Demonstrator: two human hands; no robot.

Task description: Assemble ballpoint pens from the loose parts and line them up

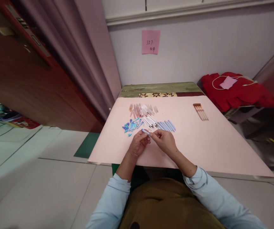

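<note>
My left hand [138, 143] and my right hand [164, 140] meet over the near middle of a pink sheet [198, 143] on the table. Between their fingertips they pinch a small pale blue pen part [145, 131]; the left fingers curl round one end, the right fingers close on the other. Just beyond the hands lie loose pen parts: blue caps and small pieces [132, 125] to the left, white barrels [149, 121] in the middle, light blue barrels [166, 125] to the right, and pinkish clear parts [140, 109] further back.
A small bundle of brown-tipped pens [201, 111] lies apart at the right of the sheet. A patterned cloth [159, 92] covers the table's far end by the wall. Red fabric with a white cord [237, 89] sits at the right. A curtain and wooden door stand left.
</note>
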